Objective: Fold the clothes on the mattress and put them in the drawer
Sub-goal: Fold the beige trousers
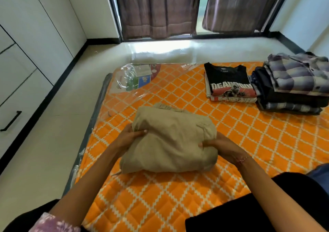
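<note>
Both hands, left (130, 136) and right (219, 145), grip folded beige garment (170, 141) at sides; lift level off mattress (160, 196), keep folds tight.

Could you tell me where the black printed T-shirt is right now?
In the head view, the black printed T-shirt tops a small pile at the orange mattress's far right, left of the plaid shirt stack.

Beige garment (170, 141) in my hands: matt woven cloth, softly creased. Mattress (178, 201) beneath it: quilted orange cloth under glossy clear plastic wrap. Beyond the garment: printed black cotton T-shirt (229, 82); checked shirt (295, 73), soft brushed cloth. Curtains (156, 9): crinkled matt fabric.
</note>
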